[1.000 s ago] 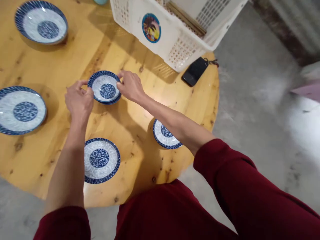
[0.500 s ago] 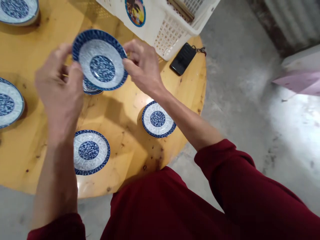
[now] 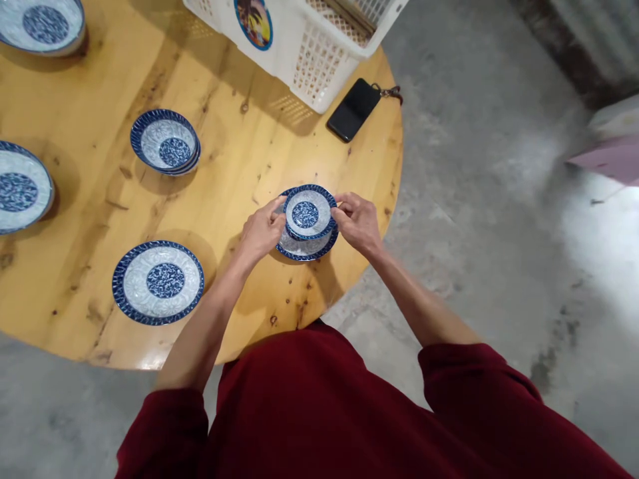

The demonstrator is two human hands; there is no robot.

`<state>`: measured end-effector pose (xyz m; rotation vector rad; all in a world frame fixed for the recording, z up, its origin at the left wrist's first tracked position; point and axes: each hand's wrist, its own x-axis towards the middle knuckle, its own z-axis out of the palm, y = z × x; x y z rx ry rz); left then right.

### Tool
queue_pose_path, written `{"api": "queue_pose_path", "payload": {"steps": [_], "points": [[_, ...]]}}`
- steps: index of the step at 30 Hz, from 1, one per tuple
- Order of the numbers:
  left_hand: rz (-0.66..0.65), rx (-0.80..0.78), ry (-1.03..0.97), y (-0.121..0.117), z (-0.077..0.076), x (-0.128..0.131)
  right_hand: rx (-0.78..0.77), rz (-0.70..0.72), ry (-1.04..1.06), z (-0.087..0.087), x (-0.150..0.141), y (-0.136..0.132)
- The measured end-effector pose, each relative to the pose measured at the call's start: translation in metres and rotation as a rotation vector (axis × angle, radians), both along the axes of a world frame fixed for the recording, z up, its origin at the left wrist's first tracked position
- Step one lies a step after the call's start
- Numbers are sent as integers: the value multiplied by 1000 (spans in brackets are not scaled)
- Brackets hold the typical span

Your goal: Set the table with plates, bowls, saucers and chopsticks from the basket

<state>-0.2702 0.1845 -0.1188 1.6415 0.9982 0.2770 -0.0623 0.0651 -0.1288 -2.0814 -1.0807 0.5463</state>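
Note:
Between my two hands is a small blue-and-white bowl [image 3: 322,211], gripped at opposite sides of its rim. My left hand [image 3: 262,229] pinches its left edge, and my right hand [image 3: 357,221] pinches its right edge. Directly beneath it lies a blue-rimmed plate [image 3: 304,251], partly covered by the bowl; whether the two touch I cannot tell. To the left, nearer the front edge, a larger plate [image 3: 137,286] lies flat. Farther back stands a small stack of matching bowls [image 3: 150,138].
Larger bowls stand at the left, one at the back [image 3: 64,33] and one at the side [image 3: 37,163]. A white plastic basket [image 3: 282,56] sits at the back, with a black phone [image 3: 354,110] beside it. The round wooden table [image 3: 239,153] curves away at the right.
Both hands have carried the bowl right and toward me, from above the bowl stack to over the smaller plate. The stack is now in full view.

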Motion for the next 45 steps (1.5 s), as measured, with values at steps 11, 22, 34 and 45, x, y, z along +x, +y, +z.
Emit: {"api": "queue_pose_path", "payload": {"steps": [11, 22, 34, 45], "points": [[-147, 114, 202, -5, 6, 5, -13, -2, 45, -28, 0, -18], [-13, 197, 219, 12, 24, -13, -138, -1, 149, -3, -9, -30], [145, 142, 93, 20, 29, -45, -217, -81, 293, -2, -23, -33], [316, 173, 50, 52, 21, -79, -177, -202, 6, 39, -26, -18]]}}
